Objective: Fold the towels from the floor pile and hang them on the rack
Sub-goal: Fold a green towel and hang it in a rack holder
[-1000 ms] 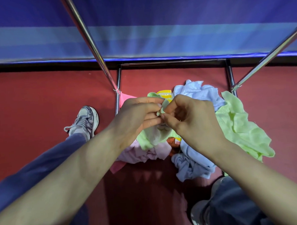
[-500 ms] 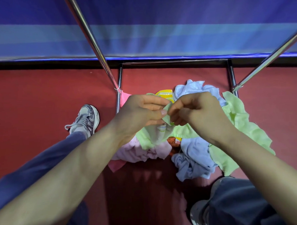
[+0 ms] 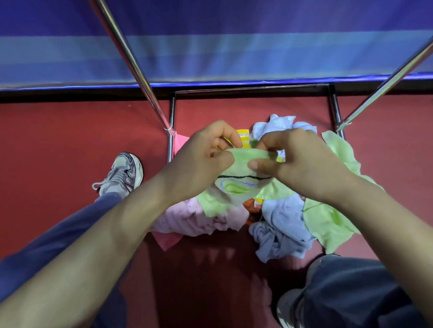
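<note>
red floor [image 3: 61,145] runs up to a blue striped backdrop [image 3: 230,39], and the rack [image 3: 131,66] stands against it: two shiny poles slant up from a dark base frame on the floor. inside that frame, from its left bar across to its right bar, i see the pile of towels [image 3: 280,225]: pink at the left, pale blue in the middle, a yellow striped bit at the far edge. above the pile the left hand [image 3: 200,162] and the right hand [image 3: 302,165] hold a light green towel [image 3: 238,185] between them. each grip is clamped on its top edge, thumb against fingers, so the edge runs short and taut from one hand to the other while the rest hangs onto the pile. more light green cloth lies by the right bar; i cannot tell whether it is the same piece. a grey sneaker [image 3: 122,173] stands on the floor just left of the frame.
</note>
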Demonstrator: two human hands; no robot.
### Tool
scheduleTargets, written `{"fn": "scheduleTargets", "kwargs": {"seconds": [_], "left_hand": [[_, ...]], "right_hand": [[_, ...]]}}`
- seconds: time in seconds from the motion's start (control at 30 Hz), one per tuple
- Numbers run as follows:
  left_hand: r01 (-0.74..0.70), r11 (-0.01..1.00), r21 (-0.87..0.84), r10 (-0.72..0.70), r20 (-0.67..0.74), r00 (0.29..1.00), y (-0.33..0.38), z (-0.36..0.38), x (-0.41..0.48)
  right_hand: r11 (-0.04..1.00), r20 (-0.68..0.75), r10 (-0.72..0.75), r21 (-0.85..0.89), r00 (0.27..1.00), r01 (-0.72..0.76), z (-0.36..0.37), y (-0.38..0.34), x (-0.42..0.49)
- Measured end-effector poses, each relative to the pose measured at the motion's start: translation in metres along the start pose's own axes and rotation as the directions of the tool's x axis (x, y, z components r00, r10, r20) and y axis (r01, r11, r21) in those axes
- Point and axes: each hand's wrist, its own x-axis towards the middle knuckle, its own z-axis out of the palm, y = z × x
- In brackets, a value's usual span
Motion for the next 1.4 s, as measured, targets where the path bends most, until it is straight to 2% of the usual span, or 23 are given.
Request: {"fn": "scheduleTargets", "kwargs": {"seconds": [0.07, 0.17, 0.23, 0.33, 0.5, 0.63, 0.77, 0.87, 0.97, 1.03, 1.13, 1.3, 1.4], "left_hand": [[-0.095, 0.977, 0.189, 0.1, -0.015, 0.995, -0.002, 0.001, 0.0], [-0.233, 0.816, 0.53, 0.258, 0.027, 0.966, -0.006, 0.005, -0.003], [-0.255, 0.754, 0.605, 0.279, 0.056, 0.959, -0.012, 0.005, -0.002], [-0.263, 0.683, 0.682, 0.283, 0.086, 0.955, -0.021, 0.004, 0.0], [-0.211, 0.638, 0.741, 0.268, 0.043, 0.962, -0.011, 0.004, -0.004], [-0.259, 0.689, 0.677, 0.32, 0.037, 0.947, -0.005, 0.003, -0.008], [-0.231, 0.714, 0.661, 0.287, 0.024, 0.958, -0.003, 0.007, -0.01], [-0.232, 0.711, 0.664, 0.268, 0.05, 0.962, -0.005, 0.008, -0.009], [-0.226, 0.719, 0.657, 0.251, 0.059, 0.966, -0.008, 0.008, -0.006], [-0.241, 0.708, 0.664, 0.261, 0.071, 0.963, -0.01, 0.006, -0.005], [-0.255, 0.694, 0.673, 0.271, 0.084, 0.959, -0.01, 0.004, -0.006], [-0.236, 0.64, 0.731, 0.307, 0.039, 0.951, -0.009, -0.003, -0.002], [-0.202, 0.637, 0.744, 0.303, -0.001, 0.953, -0.01, -0.013, 0.002]], "right_hand": [[1.0, -0.026, -0.016, -0.003, 1.0, 0.016, -0.002, -0.002, 0.0], [0.993, -0.073, -0.067, -0.103, 0.995, 0.059, 0.001, 0.0, 0.001], [0.988, -0.082, -0.091, -0.132, 0.992, 0.08, 0.0, 0.0, 0.001], [0.988, -0.02, -0.107, -0.11, 0.994, 0.104, -0.001, -0.001, 0.001], [0.978, -0.001, -0.152, -0.145, 0.988, 0.15, 0.001, 0.001, 0.001], [0.974, -0.019, -0.186, -0.135, 0.982, 0.181, 0.0, 0.002, 0.001], [0.972, -0.01, -0.204, -0.123, 0.979, 0.202, -0.001, 0.004, 0.001], [0.977, 0.059, -0.184, -0.102, 0.981, 0.189, -0.002, 0.008, 0.001], [0.97, 0.155, -0.147, -0.171, 0.977, 0.173, 0.0, 0.016, 0.0], [0.96, 0.165, -0.144, -0.218, 0.976, 0.178, 0.0, 0.02, 0.0], [0.966, 0.134, -0.128, -0.207, 0.983, 0.154, -0.001, 0.021, 0.001], [0.981, -0.043, -0.13, -0.152, 0.991, 0.122, -0.01, 0.014, 0.002], [0.98, -0.086, -0.157, -0.139, 0.984, 0.144, -0.013, 0.007, 0.0]]}}
